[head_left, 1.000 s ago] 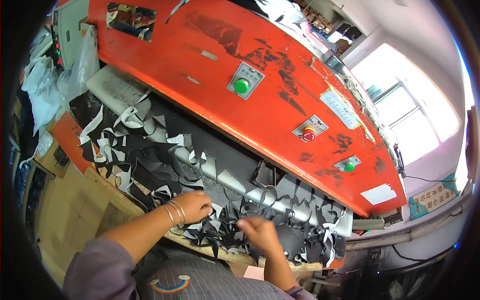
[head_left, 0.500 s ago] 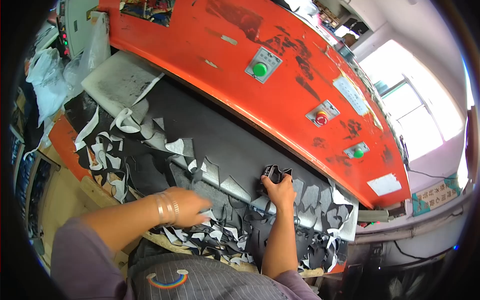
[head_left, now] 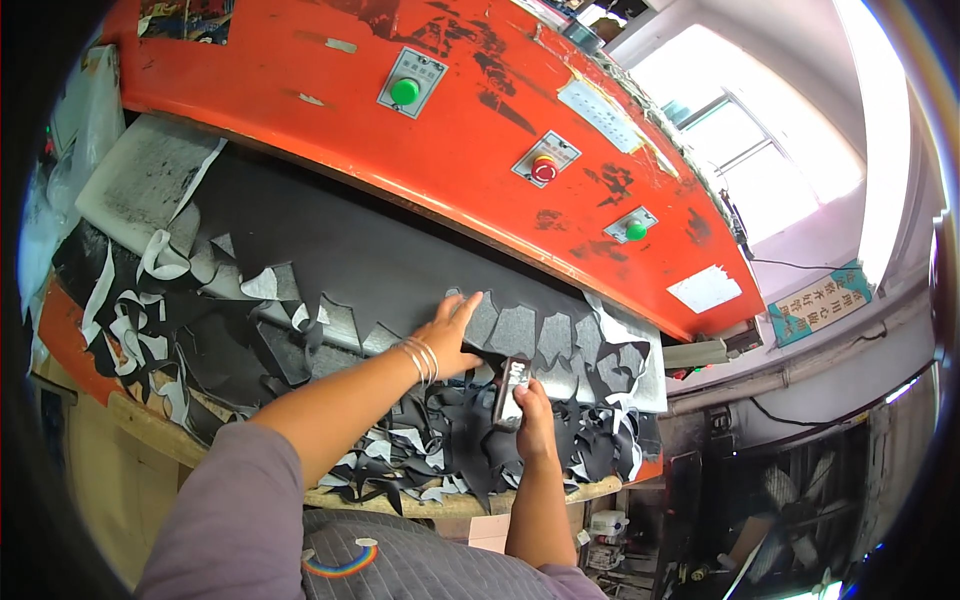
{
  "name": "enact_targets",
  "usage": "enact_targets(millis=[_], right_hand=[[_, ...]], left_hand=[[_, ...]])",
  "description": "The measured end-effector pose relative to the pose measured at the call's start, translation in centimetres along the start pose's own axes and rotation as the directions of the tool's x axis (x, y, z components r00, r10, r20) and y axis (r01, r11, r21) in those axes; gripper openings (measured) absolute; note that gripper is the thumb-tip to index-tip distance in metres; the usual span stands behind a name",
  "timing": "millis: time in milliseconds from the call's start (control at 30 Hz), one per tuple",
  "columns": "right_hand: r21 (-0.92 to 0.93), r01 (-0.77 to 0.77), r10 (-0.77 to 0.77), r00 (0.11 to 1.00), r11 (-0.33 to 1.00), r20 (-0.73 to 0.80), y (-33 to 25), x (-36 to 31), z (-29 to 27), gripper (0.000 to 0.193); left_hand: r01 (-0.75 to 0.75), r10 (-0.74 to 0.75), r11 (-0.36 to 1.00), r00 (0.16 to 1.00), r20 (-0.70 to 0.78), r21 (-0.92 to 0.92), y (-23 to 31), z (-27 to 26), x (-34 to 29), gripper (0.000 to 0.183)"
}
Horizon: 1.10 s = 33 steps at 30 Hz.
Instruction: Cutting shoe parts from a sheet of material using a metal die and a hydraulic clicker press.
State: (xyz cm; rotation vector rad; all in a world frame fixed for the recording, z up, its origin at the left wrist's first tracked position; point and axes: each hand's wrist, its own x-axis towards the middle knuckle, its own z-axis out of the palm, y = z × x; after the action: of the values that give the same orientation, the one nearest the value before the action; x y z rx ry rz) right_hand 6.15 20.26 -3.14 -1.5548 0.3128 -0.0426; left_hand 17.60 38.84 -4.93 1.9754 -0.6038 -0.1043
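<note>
Right grip [head_left: 537,416] clasps a dark boxy tool [head_left: 508,398], partly covering it; left grip [head_left: 448,335], splayed, hides black sheet [head_left: 330,235] beneath.

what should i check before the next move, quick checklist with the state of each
1. Right hand has hold of the dark tool: ok.
2. Left hand off the black sheet: not ok, its fingers spread over the cut edge.
3. Both hands out from under the red machine: ok, they show in front.
4. Near edge free of scraps: not ok, they are heaped there.
5. Red button pressed or released: cannot tell.
</note>
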Motion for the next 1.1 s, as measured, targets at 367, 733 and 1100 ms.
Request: enact_targets(millis=[367,733,1100], right_hand=[[-0.397,0.246,-0.290,0.956,0.884,-0.054,-6.7,1.7,4.2,0.057],[-0.929,0.118,-0.120,0.990,0.352,0.081,-7.1,7.3,17.2,0.082],[-0.765,0.600,-0.715,0.640,0.234,0.283,-1.2,8.3,11.3,0.058]], left_hand=[[-0.125,0.022,0.986,0.749,0.662,0.109,0.8,4.5,-11.0,0.038],[0.198,-0.205,0.979,0.962,-0.184,-0.051,-0.3,-6.3,-13.5,0.026],[0.157,0.012,0.902,0.922,-0.386,0.402,-3.6,-6.3,-8.4,0.054]])
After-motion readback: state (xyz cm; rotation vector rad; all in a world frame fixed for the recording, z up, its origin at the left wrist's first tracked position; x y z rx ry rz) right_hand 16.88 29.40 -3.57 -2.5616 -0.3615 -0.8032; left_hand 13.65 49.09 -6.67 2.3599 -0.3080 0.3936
